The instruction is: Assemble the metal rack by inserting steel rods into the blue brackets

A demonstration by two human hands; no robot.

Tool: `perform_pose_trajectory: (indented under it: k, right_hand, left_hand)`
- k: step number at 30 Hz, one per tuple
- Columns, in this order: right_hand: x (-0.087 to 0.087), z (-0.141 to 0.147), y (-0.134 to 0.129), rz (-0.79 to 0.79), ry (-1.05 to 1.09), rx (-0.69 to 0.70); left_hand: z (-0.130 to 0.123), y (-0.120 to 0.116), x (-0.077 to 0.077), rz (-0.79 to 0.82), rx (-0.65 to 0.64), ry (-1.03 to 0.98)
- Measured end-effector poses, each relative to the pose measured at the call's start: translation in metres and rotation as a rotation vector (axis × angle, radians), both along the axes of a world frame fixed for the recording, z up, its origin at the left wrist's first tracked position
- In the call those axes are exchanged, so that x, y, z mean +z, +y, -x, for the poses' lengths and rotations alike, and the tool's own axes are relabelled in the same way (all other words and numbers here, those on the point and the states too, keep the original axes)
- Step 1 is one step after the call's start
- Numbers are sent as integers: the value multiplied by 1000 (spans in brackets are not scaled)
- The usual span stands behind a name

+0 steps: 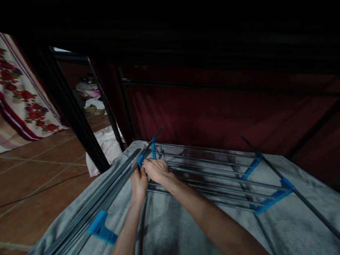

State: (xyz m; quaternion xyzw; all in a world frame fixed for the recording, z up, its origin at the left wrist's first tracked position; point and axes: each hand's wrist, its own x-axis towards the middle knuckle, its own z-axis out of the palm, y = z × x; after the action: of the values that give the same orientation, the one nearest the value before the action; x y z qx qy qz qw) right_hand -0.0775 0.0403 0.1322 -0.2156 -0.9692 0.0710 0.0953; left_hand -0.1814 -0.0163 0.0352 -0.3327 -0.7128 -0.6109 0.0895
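A partly assembled clothes drying rack lies on the grey blanket, with grey metal rods [212,172] running sideways between blue plastic connectors [273,200]. My left hand [139,183] is closed around the left side pole, just under a blue connector [140,161]. Right beside it, my right hand [157,169] has its fingers curled in at the same connector, where the left end of a rod meets it. Its fingertips are partly hidden. Another blue connector [153,150] sits farther up that pole. The right side pole [313,209] slants toward me.
Several loose grey rods [106,193] lie along the blanket's left side, near a loose blue piece [101,227]. A dark frame [77,117] and a dark red panel [212,113] stand behind. Left are a tiled floor [39,170], a cable [50,187] and a flowered cloth [29,99].
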Motion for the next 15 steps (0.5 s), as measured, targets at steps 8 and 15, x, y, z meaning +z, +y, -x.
perform_pose_trajectory:
  k: [8,15]
  right_hand:
    - [-12,-2,-2,-35,55,31]
    - [-10,-2,3,-2,35,14]
  left_hand:
    - [-6,-5,-1,44,44,-8]
    - [-14,-8,1,65,63,-19]
